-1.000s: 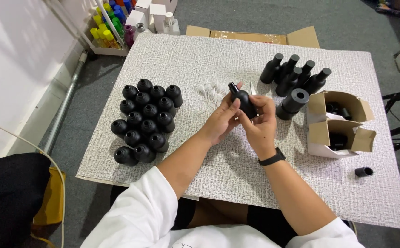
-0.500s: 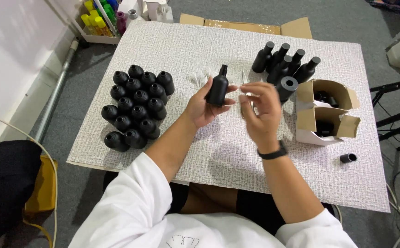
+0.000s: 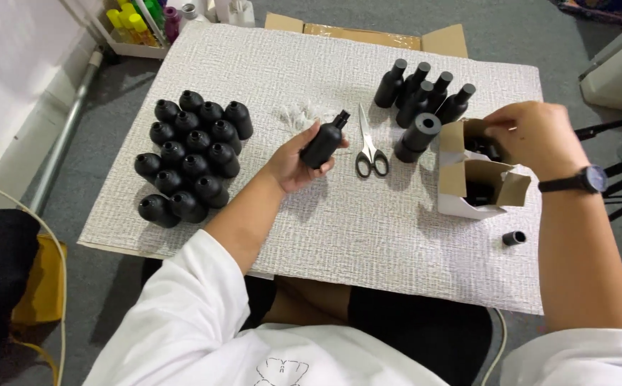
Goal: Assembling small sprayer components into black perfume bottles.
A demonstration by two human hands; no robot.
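My left hand (image 3: 293,161) holds a matte black bottle (image 3: 323,141) with a small pump top, tilted over the middle of the white mat (image 3: 339,236). My right hand (image 3: 532,136) reaches into the upper of two small open cardboard boxes (image 3: 479,179) at the right; its fingertips are hidden inside, so what they touch cannot be seen. Scissors (image 3: 369,151) lie just right of the bottle. A tall black cap (image 3: 417,138) stands beside the box.
Several capless black bottles (image 3: 189,161) lie clustered at the left. A few capped bottles (image 3: 425,91) stand at the back right. White tubes (image 3: 298,114) lie near the centre. A loose black cap (image 3: 514,238) rests at the right. A flattened carton (image 3: 368,34) sits behind the mat.
My right hand left the bottle and moved right into the cardboard box. My left hand keeps the bottle, now lowered and tilted. The scissors have come into view.
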